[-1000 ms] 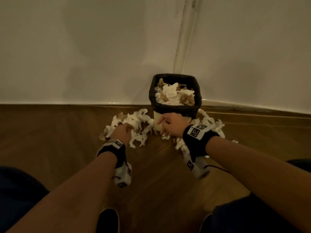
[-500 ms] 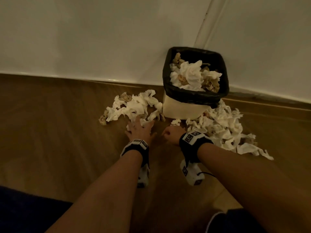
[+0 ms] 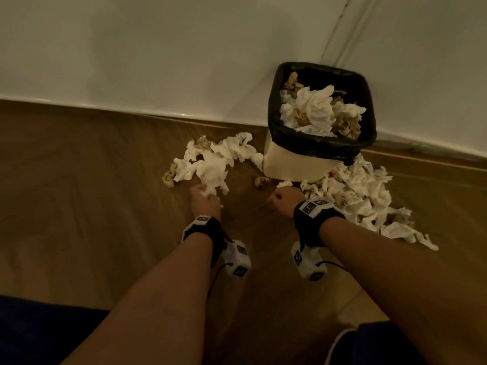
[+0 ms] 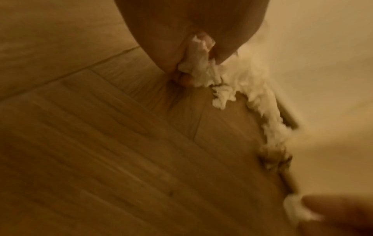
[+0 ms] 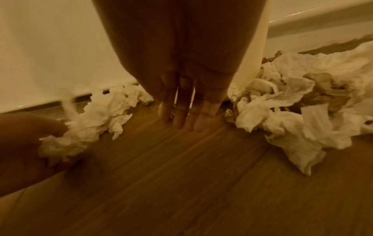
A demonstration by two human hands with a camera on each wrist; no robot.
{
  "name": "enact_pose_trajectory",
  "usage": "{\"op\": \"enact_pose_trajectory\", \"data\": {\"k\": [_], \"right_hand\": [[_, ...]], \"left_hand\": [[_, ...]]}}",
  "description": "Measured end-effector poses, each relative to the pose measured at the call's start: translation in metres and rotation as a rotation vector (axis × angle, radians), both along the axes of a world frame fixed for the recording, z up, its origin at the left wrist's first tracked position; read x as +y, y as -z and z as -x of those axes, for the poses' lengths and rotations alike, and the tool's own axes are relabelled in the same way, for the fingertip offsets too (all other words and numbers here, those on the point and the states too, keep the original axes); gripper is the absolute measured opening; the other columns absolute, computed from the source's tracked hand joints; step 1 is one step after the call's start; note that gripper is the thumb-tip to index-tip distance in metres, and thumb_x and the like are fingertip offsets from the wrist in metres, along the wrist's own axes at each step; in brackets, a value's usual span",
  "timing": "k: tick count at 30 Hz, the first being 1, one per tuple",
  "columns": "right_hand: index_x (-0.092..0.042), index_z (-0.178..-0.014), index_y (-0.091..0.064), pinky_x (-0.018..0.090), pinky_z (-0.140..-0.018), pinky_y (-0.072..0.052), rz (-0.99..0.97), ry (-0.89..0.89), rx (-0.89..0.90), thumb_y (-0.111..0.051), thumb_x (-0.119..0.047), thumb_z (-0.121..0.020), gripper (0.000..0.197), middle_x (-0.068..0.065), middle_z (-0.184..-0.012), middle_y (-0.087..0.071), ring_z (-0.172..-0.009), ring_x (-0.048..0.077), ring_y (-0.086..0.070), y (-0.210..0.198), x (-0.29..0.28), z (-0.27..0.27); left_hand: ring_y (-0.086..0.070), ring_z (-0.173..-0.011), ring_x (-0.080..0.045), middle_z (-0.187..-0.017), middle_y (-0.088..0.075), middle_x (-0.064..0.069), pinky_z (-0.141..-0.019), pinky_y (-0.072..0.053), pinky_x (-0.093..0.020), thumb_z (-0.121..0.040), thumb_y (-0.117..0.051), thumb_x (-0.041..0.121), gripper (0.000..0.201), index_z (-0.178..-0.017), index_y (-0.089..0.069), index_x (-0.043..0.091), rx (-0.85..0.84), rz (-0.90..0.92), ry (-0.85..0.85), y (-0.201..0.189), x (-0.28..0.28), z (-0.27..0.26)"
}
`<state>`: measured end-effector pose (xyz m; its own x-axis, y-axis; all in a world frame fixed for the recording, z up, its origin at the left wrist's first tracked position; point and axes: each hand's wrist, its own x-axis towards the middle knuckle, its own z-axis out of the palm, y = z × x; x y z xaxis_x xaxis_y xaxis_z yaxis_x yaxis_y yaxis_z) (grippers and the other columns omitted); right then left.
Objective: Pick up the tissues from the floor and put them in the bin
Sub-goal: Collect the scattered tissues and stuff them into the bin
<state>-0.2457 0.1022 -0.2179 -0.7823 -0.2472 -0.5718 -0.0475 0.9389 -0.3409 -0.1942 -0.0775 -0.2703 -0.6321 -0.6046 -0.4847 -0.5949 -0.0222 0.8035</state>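
Observation:
A cream bin (image 3: pixel 292 164) with a black liner (image 3: pixel 274 119) stands against the wall, heaped with white and brown tissues (image 3: pixel 316 109). A pile of crumpled tissues (image 3: pixel 210 159) lies on the floor to its left, and a larger pile (image 3: pixel 363 196) to its right. My left hand (image 3: pixel 204 200) grips a white tissue (image 4: pixel 197 63) at the near edge of the left pile. My right hand (image 3: pixel 283 197) is low in front of the bin, its straight fingers (image 5: pixel 181 116) pointing down at the floor and holding nothing. A small brown wad (image 3: pixel 259 181) lies just beyond it.
The wooden floor (image 3: pixel 105 206) meets a white wall (image 3: pixel 158 61) at a pale skirting strip. A vertical trim (image 3: pixel 340 27) runs up the wall behind the bin. My dark-clothed knees (image 3: pixel 39 333) are at the bottom of the head view.
My left hand, spread flat on the floor half a second ago, has closed on a white tissue. The right hand stays low in front of the bin. The head view has swung left.

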Motion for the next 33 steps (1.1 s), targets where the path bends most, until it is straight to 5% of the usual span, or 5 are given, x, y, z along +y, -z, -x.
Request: {"op": "enact_pose_trajectory", "data": {"k": [10,21,27,29,33], "right_hand": [[-0.013,-0.113,-0.063,0.036,-0.095,-0.043,-0.036,-0.026,0.142,-0.042,-0.016,-0.095,0.028,0.013,-0.127,-0.05,-0.112,0.032,-0.052,0.016,-0.022,0.005],[-0.012,-0.133,-0.049,0.038,-0.109,-0.032,-0.297,-0.296,0.057,-0.048,-0.016,-0.097,0.037,0.014,-0.144,-0.032,-0.132,0.032,-0.035,0.02,-0.051,0.02],[-0.004,-0.122,-0.061,0.031,-0.104,-0.039,-0.141,-0.195,-0.033,-0.045,-0.007,-0.096,0.03,0.013,-0.134,-0.053,-0.122,0.028,-0.05,0.014,-0.044,0.009],[-0.006,-0.114,-0.064,0.031,-0.094,-0.043,-0.06,-0.133,0.034,-0.046,-0.005,-0.094,0.027,0.012,-0.126,-0.058,-0.115,0.028,-0.054,0.009,-0.037,0.004],[-0.01,-0.11,-0.063,0.032,-0.086,-0.045,-0.001,-0.094,0.085,-0.045,-0.009,-0.093,0.024,0.012,-0.119,-0.061,-0.108,0.028,-0.056,-0.01,-0.02,-0.001]], "left_hand": [[-0.042,-0.128,-0.036,-0.142,-0.044,-0.013,-0.107,-0.033,-0.048,-0.087,-0.041,0.06,0.069,-0.141,-0.041,0.016,-0.098,-0.673,-0.234,-0.02,-0.026,-0.01],[-0.044,-0.127,-0.03,-0.137,-0.047,-0.016,-0.101,-0.037,-0.033,-0.098,-0.045,0.02,0.038,-0.133,-0.046,0.006,-0.344,-0.142,0.091,-0.022,-0.024,-0.027],[-0.047,-0.064,-0.015,-0.094,-0.059,-0.013,-0.05,-0.042,-0.02,-0.096,-0.039,0.011,0.022,-0.093,-0.06,0.01,-0.144,-0.494,-0.087,-0.031,-0.022,-0.03],[-0.051,-0.069,-0.019,-0.091,-0.056,-0.011,-0.06,-0.044,-0.025,-0.097,-0.035,0.013,0.027,-0.081,-0.057,0.012,-0.11,-0.633,-0.169,-0.037,-0.02,-0.026],[-0.026,-0.14,-0.035,-0.152,-0.026,-0.011,-0.114,-0.021,-0.046,-0.095,-0.019,0.059,0.069,-0.148,-0.024,0.015,-0.051,-0.734,-0.195,-0.051,-0.019,-0.024]]}}
